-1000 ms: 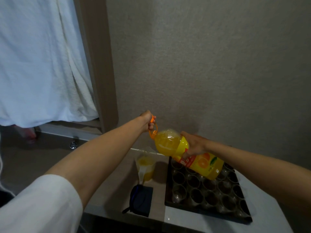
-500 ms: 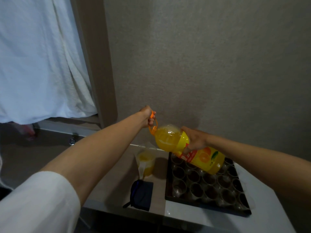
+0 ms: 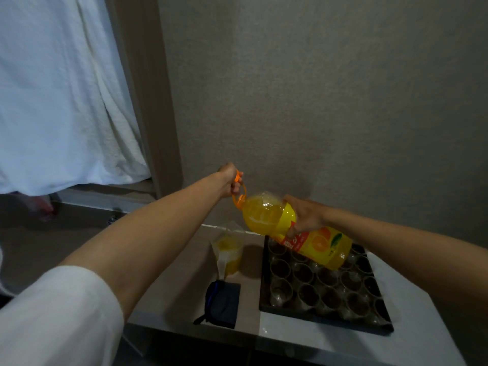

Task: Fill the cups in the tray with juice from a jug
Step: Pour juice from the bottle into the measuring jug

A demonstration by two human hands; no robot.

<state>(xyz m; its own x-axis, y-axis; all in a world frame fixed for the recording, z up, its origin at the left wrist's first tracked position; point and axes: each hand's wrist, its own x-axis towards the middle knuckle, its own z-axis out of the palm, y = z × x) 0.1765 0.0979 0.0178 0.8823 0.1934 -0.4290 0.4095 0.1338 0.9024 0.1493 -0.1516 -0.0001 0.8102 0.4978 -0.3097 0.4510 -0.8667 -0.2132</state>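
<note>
Fingers curled on a tilted juice bottle above the tray

Fingers of the left hand hooked through the orange carry handle at the bottle neck, clenched round it, knuckles turned toward the wall. Left arm stretched long from the lower left of the frame up to centre, white sleeve bunched above the elbow. Right hand clamped over the shoulder of the juice bottle, thumb and fingers wrapped round its yellow body just above the label, forearm running in from the right edge. Bottle held in the air at centre frame, tipped with the neck up and to the left, base down and to the right, over the far rows of the tray. Orange liquid pooled inside along the low side.

Below, toward lower right: dark tray packed with rows of small clear cups, contents too dim to judge. Just left of the tray, a clear measuring jug part full of yellow juice. Nearer the frame's bottom, a dark pouch lying flat beside the tray. All resting on a pale table. White curtain filling the upper left, grey wall behind.
</note>
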